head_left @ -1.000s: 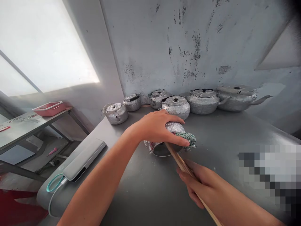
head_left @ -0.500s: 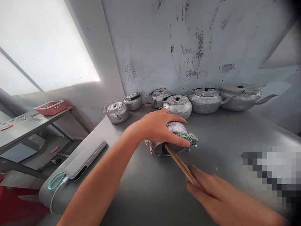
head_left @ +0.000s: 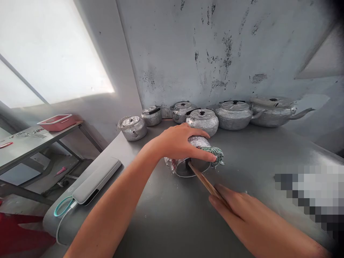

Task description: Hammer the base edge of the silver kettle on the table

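Observation:
A small silver kettle (head_left: 198,141) lies tilted on the grey tabletop, its round mouth turned toward me. My left hand (head_left: 182,143) grips it from above, thumb and fingers spread round its side. Green-and-white cord (head_left: 219,156) wraps its handle beside my thumb, and a bit of red-and-white wrapping shows on the left. In my right hand (head_left: 231,204) is a wooden-handled tool (head_left: 203,181), fingers closed round the shaft. The far end reaches into the kettle's mouth, where a dark block shows at its tip. Shadow and my left hand hide the rest of the inside.
Several silver kettles (head_left: 235,116) stand along the wall at the back of the table (head_left: 172,222). A grey power bank (head_left: 98,181) with a cable lies at the left edge. Beyond is a side table with a pink basket (head_left: 57,122). A blurred patch (head_left: 314,186) covers something at right.
My right hand and the wooden handle have shifted slightly left, and the dark block inside the mouth shows more. The left hand keeps its hold on the kettle.

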`<state>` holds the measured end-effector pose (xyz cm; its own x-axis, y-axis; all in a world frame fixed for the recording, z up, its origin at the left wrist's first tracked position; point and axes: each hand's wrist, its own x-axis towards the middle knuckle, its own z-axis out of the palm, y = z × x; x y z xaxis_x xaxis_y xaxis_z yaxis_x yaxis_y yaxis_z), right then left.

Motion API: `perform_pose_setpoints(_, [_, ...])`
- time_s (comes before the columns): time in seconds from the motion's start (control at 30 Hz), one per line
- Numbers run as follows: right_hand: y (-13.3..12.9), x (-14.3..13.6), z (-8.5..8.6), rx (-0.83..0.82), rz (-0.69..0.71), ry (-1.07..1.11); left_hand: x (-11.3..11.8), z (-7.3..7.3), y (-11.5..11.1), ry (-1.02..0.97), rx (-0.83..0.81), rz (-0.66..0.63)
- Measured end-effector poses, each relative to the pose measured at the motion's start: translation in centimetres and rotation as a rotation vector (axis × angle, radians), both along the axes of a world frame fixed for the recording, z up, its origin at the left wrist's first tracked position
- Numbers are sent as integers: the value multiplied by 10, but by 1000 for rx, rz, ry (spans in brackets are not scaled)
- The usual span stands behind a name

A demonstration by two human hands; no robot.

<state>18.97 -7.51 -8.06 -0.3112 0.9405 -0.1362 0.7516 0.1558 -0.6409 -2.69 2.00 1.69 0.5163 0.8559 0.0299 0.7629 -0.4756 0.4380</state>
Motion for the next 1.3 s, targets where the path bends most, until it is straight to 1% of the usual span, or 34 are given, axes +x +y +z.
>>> perform_pose_setpoints(0.03, [1,-3,6,-92,-24,60,0,0,0,-1,-3,1])
perform_pose_setpoints(0.1, [3,-9,16,-145,-45,92,0,0,0,2,-9,2])
perform_pose_setpoints(0.17, [5,-11,21,-169,-52,104,1,0,-1,10,-8,2])
perform_pose_setpoints(0.37, [5,-12,20,-281,-102,191,3,1,-3,27,7,-8])
perform_pose_setpoints(0.47, [4,-13,22,-334,-93,192,3,2,-3,27,4,-8])
perform_pose_setpoints(0.53, [5,-14,23,-363,-124,236,2,2,-3,26,5,-8])
perform_pose_setpoints(0.6, [6,-16,24,-372,-146,284,2,2,-3,22,-1,-9])
perform_pose_setpoints(0.7, [9,-17,22,-364,-124,287,2,2,-3,20,-1,-9])
perform_pose_setpoints(0.83, [10,-17,20,-325,-124,351,2,2,-3,26,-4,-6])
perform_pose_setpoints(0.97, [8,-16,19,-348,-133,299,3,2,-3,33,12,1])
perform_pose_setpoints(1.07, [8,-15,18,-338,-126,351,3,1,-3,27,10,6])
perform_pose_setpoints(1.17, [10,-14,18,-367,-121,300,4,0,-3,28,15,20])
perform_pose_setpoints(1.3, [11,-14,21,-325,-84,293,6,-1,-3,32,32,39])
